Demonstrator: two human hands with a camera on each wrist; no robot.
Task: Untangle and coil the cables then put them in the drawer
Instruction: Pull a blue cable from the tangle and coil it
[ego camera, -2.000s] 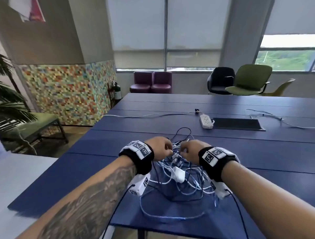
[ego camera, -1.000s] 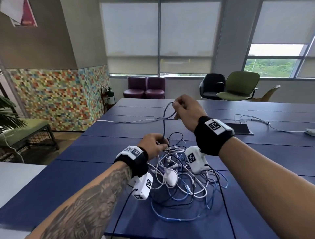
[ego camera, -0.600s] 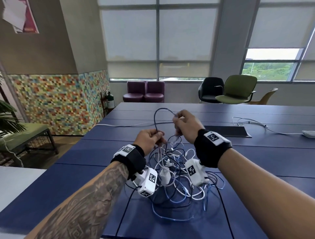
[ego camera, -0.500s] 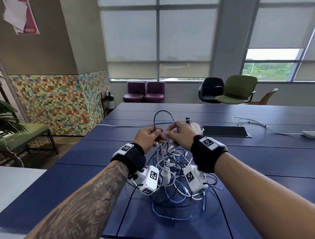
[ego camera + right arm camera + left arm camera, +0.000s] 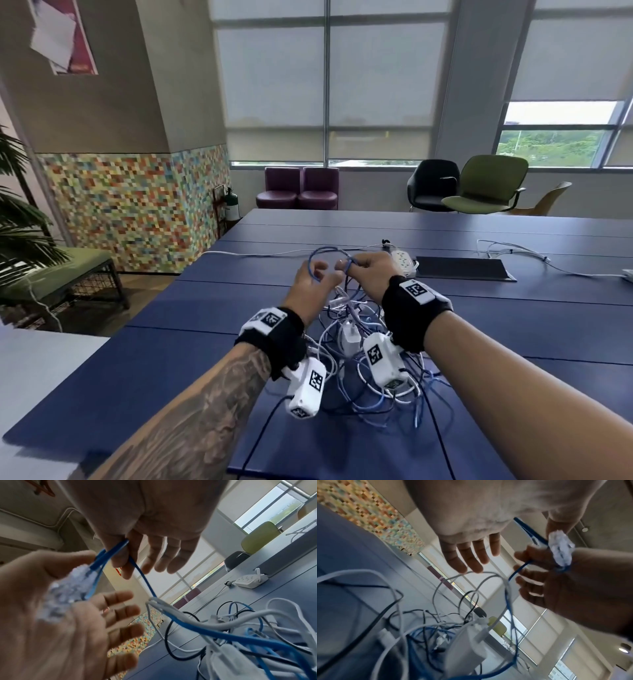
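A tangle of white, blue and black cables [image 5: 359,373] with a white charger [image 5: 349,334] lies on the blue table [image 5: 191,349]. Both hands are raised just above its far side. My right hand [image 5: 352,265] pinches a blue cable [image 5: 145,580] between thumb and forefinger, and the cable arches up in a small loop [image 5: 325,251]. The cable's clear plug [image 5: 65,591] lies against the palm of my left hand [image 5: 102,601], under the thumb. My left hand's fingers [image 5: 467,558] are spread and straight. From the pinch the blue cable runs down into the tangle.
A white power strip [image 5: 404,262] and a black flat panel [image 5: 462,269] lie beyond the hands. Loose white cables [image 5: 513,250] trail at the far right. Chairs [image 5: 486,185] stand behind the table. No drawer is in view.
My right hand came down from its raised pull and met the left hand. The left fingers, which gripped the cable, have spread open. The blue loop is smaller.
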